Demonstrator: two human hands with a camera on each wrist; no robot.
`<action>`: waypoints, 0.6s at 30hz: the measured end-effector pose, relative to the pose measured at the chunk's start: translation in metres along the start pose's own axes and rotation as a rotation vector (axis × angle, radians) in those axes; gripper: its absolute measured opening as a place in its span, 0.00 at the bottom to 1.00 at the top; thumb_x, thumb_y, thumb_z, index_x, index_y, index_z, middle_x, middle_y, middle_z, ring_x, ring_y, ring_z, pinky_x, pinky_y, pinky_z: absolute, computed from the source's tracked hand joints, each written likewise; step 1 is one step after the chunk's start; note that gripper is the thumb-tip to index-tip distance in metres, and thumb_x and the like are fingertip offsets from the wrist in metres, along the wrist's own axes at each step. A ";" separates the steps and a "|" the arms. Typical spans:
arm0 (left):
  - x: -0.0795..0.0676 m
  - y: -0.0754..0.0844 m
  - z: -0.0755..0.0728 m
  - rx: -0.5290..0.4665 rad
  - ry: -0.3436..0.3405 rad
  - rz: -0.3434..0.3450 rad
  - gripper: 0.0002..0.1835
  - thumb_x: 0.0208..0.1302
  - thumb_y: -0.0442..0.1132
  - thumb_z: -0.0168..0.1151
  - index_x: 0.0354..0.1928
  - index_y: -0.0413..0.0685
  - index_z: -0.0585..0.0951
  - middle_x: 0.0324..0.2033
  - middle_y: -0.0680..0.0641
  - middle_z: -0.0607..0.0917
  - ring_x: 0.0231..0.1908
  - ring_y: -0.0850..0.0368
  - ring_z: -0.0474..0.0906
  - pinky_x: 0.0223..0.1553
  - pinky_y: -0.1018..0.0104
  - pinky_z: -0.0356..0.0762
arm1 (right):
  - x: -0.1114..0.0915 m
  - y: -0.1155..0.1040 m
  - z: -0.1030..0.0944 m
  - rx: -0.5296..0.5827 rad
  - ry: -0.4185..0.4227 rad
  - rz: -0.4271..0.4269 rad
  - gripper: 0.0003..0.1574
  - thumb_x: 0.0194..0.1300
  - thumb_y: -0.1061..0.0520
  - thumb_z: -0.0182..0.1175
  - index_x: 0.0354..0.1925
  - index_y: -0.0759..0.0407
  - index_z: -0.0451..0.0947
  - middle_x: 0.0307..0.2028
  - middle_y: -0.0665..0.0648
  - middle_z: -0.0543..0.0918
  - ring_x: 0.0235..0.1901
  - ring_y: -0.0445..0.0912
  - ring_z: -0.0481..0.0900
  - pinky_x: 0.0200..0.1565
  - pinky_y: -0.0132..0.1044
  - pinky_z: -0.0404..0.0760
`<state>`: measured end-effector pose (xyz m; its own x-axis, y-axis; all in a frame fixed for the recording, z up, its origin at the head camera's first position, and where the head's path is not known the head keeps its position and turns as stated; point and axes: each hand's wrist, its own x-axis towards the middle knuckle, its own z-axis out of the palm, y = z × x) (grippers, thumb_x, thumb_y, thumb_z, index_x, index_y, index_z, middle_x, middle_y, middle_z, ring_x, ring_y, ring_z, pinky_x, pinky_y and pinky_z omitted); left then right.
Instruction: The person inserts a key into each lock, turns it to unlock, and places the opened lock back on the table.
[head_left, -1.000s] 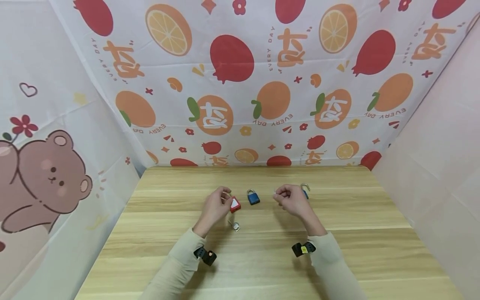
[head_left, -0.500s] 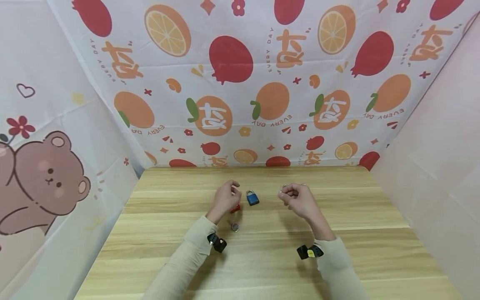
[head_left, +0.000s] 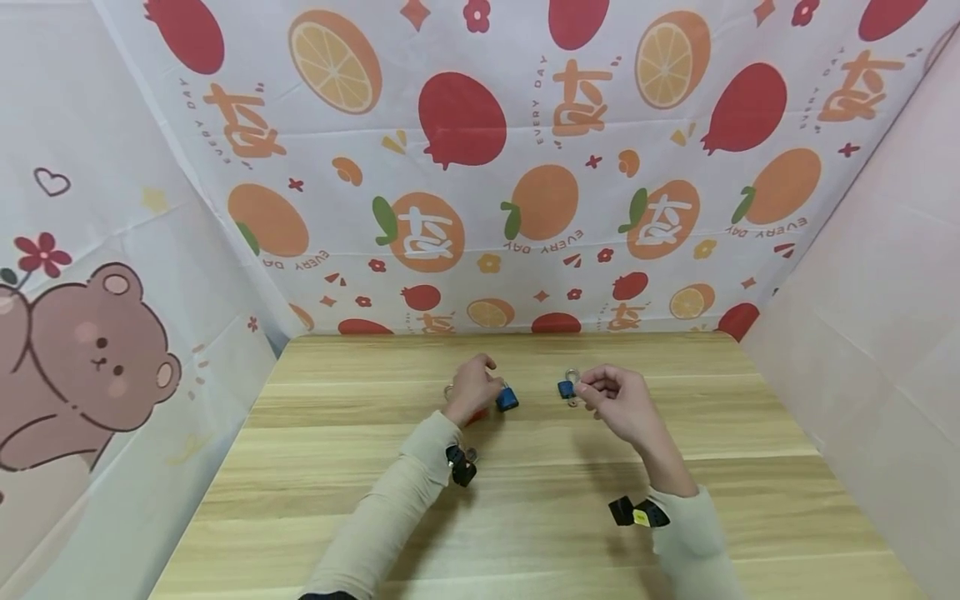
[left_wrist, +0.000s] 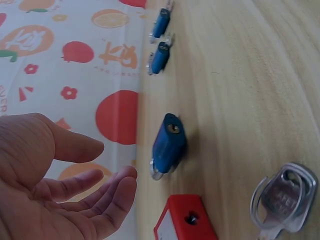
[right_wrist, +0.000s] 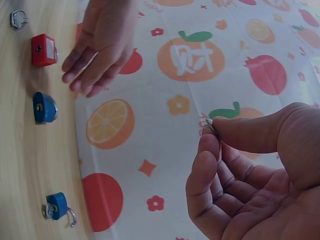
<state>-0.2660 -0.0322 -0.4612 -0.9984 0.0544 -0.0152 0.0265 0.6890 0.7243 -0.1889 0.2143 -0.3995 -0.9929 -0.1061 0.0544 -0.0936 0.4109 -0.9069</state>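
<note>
My left hand hovers over the red padlock and close to a blue padlock, its fingers loosely bent and holding nothing. That blue padlock shows its keyhole in both wrist views. My right hand is raised, pinching a small silvery ring-like piece between thumb and forefinger; the fingertips hide part of it. Just left of this hand lies another blue padlock, its shackle swung open and a key at its keyhole end.
A silvery key with a ring lies on the wooden table, nearer the body than the red padlock. The left wrist view shows a further blue padlock at the far end of the row. A fruit-print cloth rises behind the table.
My left hand has come off the red padlock and moved right towards the blue one. My right hand has shifted right with its small piece, uncovering the unlocked blue padlock.
</note>
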 end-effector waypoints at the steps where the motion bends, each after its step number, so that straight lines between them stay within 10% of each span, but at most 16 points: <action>1: 0.001 0.000 0.002 0.009 -0.004 0.003 0.18 0.65 0.37 0.62 0.54 0.36 0.80 0.38 0.41 0.88 0.34 0.51 0.81 0.38 0.59 0.78 | -0.001 -0.001 -0.001 0.000 0.004 0.003 0.11 0.71 0.58 0.63 0.44 0.67 0.81 0.30 0.54 0.83 0.26 0.40 0.80 0.31 0.34 0.83; 18: 0.015 0.008 0.021 0.095 -0.039 -0.042 0.17 0.65 0.37 0.62 0.51 0.32 0.79 0.46 0.34 0.86 0.46 0.39 0.82 0.50 0.49 0.81 | -0.024 -0.012 -0.026 0.004 0.072 0.010 0.15 0.71 0.54 0.65 0.46 0.67 0.81 0.33 0.56 0.85 0.29 0.39 0.82 0.33 0.36 0.84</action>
<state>-0.2798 -0.0106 -0.4703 -0.9961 0.0508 -0.0716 -0.0084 0.7566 0.6538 -0.1659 0.2351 -0.3792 -0.9965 -0.0362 0.0748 -0.0831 0.4078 -0.9093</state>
